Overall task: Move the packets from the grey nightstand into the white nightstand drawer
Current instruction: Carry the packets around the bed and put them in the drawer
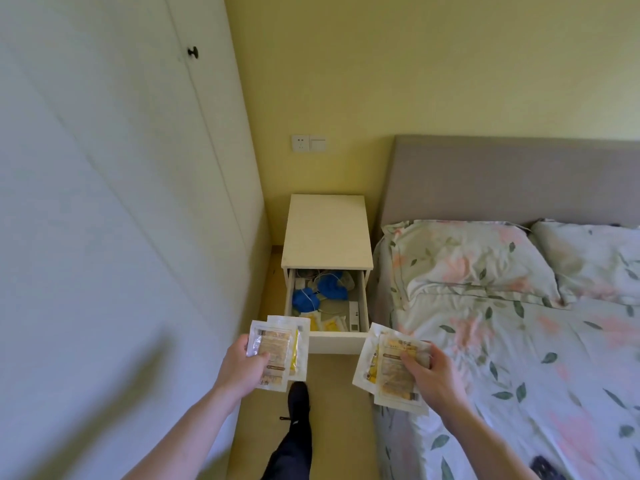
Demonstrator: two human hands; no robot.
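While I am standing in the narrow gap between a tall white wardrobe (104, 202) and a bed (519, 341), I am looking down at a white nightstand (327, 230) whose top drawer (337, 342) is pulled out toward me. My left hand (244, 367) is gripping a small stack of flat, clear-edged packets (277, 348) with yellow and tan printed contents, my thumb lying across the face of the front one. My right hand (433, 372) is holding a second stack of the same packets (388, 370), fingers curled over the top face and the sheets fanning out slightly beneath. Both stacks are hovering in the air just in front of the drawer's front panel, one at each lower corner, neither touching it.

Inside the open drawer I am seeing more yellow packets (329, 323) lying flat near the front edge, blue crumpled items (320, 292) farther back, thin white cables, and a slim white device (354, 315) lying along the right wall. The nightstand's top is a pale wood-grain surface.

On the yellow wall above it, a white socket and switch plate (309, 143) is sitting side by side. The bed on my right is carrying floral sheets, two matching pillows (467, 261) and a grey padded headboard (512, 178). My dark-shoed foot (298, 398) is resting on the floor below the drawer.
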